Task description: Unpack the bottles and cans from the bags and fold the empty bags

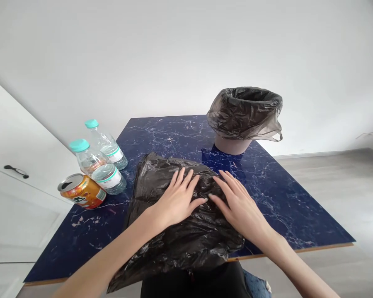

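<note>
A black plastic garbage bag (186, 240) lies spread and wrinkled on the blue marbled table (170, 134), its near end hanging over the front edge. My left hand (180, 196) rests flat on the middle of the bag, fingers spread. On the bag's right side, my right hand (236, 200) lies with its fingers stretched out and its thumb close to the left thumb. Neither hand grips anything.
Left on the table stand an open orange soda can (88, 192) and two clear bottles, a nearer bottle (107, 174) and a farther bottle (112, 149), with turquoise caps. Back right is a trash bin (230, 145) lined with a black bag (245, 120). A white wall (174, 54) rises behind.
</note>
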The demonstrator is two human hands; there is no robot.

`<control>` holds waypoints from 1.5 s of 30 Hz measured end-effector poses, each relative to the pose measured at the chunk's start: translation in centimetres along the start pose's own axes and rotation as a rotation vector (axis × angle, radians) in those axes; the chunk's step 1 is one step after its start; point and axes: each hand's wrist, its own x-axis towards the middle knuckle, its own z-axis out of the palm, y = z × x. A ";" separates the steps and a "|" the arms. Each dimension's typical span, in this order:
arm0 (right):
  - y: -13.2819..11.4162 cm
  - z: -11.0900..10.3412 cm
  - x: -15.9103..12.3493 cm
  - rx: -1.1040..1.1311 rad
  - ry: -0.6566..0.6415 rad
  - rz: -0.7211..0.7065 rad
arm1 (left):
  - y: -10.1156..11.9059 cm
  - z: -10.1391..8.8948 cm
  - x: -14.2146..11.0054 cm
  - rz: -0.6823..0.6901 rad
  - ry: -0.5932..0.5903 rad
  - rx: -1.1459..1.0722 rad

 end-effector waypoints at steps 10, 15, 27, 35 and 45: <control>1.6 1.0 -0.2 -0.100 -0.254 0.030 | -7.0 0.3 -2.4 -0.169 0.012 -0.052; -1.6 0.3 0.2 -0.084 -0.192 -0.058 | -5.3 -0.4 -0.5 -0.073 0.158 -0.033; 0.8 2.2 -1.2 -0.166 -0.271 -0.055 | -9.1 0.3 2.7 -0.227 0.242 -0.045; 4.1 1.4 -2.8 -0.198 -0.204 -0.056 | 1.1 -0.4 -3.2 0.229 0.021 -0.235; 6.7 -1.7 -5.3 -0.147 -0.155 -0.089 | -3.1 1.3 -10.6 0.200 -0.012 -0.146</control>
